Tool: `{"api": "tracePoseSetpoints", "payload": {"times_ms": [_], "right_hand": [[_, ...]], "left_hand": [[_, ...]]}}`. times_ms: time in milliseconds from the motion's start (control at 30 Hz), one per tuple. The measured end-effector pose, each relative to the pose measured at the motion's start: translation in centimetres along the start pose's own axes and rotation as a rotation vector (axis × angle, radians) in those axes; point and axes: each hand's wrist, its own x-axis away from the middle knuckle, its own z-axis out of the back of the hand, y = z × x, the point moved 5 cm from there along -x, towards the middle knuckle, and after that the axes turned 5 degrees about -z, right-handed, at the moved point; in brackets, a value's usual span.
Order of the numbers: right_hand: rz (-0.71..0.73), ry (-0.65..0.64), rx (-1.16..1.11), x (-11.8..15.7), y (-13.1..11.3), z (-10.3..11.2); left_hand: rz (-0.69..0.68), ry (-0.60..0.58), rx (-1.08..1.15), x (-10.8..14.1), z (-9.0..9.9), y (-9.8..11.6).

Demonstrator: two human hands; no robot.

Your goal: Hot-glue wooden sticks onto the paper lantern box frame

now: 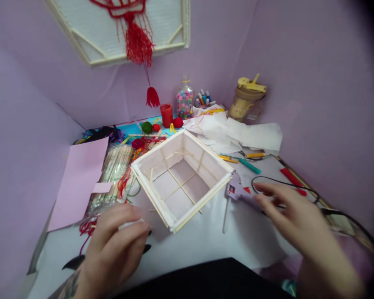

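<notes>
A white table [202, 241] carries an open box [202, 160] in the middle, a glue gun [237, 189] just beside it, a bag of sticks [116, 172] and pink card [82, 180] at left, a bottle [185, 103] and white sheets [257, 133] behind

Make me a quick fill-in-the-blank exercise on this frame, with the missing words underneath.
1. In this view, the glue gun lies to the ____ of the stick-framed box.
2. The lower hanging tassel is coloured ____.
3. The large pink sheet lies to the ____ of the bagged sticks.

Missing words: right; red; left.
</notes>
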Motion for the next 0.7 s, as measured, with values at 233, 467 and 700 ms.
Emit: {"api": "tracePoseSetpoints", "payload": {"times_ms": [233,467,700], "right_hand": [[0.281,-0.025,0.369,-1.1,2.8,-6.3],[0.250,-0.112,0.210,-2.4,4.1,-7.1],[0.018,-0.114,-0.347,-2.2,5.3,-3.9]], "left_hand": [[0.103,0.020,-0.147,-2.7,1.1,0.0],[0.289,-0.335,-0.113,-7.7,0.9,-3.1],[0.184,-1.140,-0.188,-13.0,-4.5,-3.7]]}}
